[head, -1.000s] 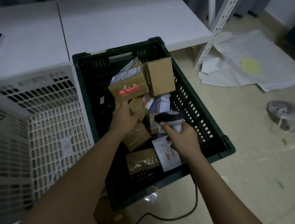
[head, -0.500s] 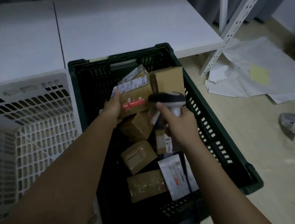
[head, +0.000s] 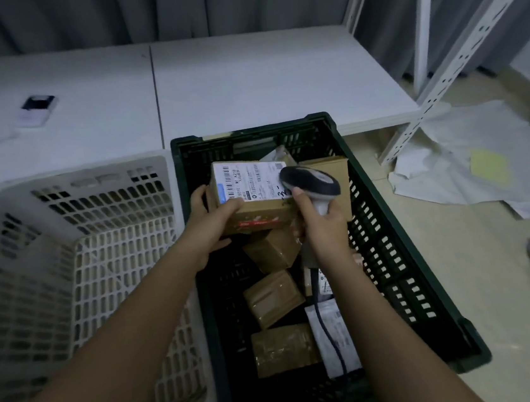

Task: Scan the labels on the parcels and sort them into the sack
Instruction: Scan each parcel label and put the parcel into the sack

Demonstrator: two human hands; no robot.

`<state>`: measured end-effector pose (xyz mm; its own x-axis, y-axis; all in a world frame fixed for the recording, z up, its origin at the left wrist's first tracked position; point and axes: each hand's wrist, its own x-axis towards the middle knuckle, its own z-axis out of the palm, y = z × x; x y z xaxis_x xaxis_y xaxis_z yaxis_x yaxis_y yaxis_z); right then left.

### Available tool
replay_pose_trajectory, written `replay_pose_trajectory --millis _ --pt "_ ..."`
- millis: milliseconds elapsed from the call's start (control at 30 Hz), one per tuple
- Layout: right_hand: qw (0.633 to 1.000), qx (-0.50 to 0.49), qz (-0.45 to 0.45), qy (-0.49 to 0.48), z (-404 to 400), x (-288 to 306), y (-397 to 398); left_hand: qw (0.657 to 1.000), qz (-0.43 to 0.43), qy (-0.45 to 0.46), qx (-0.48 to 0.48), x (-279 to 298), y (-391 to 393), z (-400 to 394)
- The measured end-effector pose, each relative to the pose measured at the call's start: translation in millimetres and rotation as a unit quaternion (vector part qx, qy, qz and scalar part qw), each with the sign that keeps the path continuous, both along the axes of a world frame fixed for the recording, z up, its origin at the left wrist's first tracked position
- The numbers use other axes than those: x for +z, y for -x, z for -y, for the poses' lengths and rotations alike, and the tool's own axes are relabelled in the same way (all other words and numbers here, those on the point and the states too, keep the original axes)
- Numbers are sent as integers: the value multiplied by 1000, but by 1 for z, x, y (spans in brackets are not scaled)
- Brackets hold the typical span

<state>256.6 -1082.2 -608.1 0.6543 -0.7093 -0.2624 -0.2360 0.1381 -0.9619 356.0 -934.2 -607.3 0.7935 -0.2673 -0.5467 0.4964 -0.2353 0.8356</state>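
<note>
Since the frame half a second back, the left hand [head: 214, 221] has turned the parcel [head: 250, 199] so its white label [head: 248, 179] now faces up toward the camera; earlier the side with the red print faced up. Parcel also sits higher over the green crate [head: 392, 229] than before. Scanner [head: 309, 182] has closed in and its dark head now overlaps the label's right edge.

Head view: left hand grips the parcel from its left end, thumb lying on the near top edge, fingers wrapped round the far side. Right hand [head: 324, 223] is curled round the scanner's pale handle, first finger up along the front. Scanner head is just right of the parcel, touching or nearly so; cannot tell which. Scanner cable [head: 324, 326] runs down into the crate.

Below the hands, more brown boxes [head: 273, 299] and a white mailer [head: 334, 338] lie in the crate. White basket [head: 75, 255] stands touching the crate's left wall. Bench [head: 244, 87] behind both.
</note>
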Motion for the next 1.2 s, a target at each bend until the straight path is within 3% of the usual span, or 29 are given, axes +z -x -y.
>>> replay_pose_trajectory --millis 100,400,700,800,1000,1200 --pt "999 39 6 -6 -18 28 26 1000 24 9 -3 33 23 -25" --pt "989 144 9 25 -74 85 118 1000 -23 10 15 71 120 -113" --pt "988 150 -13 -37 -125 81 170 999 -4 -19 30 77 184 -157" --pt "993 116 3 -5 -129 82 175 997 44 -27 59 82 186 -170" --pt "987 151 16 45 -139 100 153 996 85 -15 -31 83 184 -177" --pt "992 117 -15 35 -163 73 140 993 44 -4 105 66 175 -175"
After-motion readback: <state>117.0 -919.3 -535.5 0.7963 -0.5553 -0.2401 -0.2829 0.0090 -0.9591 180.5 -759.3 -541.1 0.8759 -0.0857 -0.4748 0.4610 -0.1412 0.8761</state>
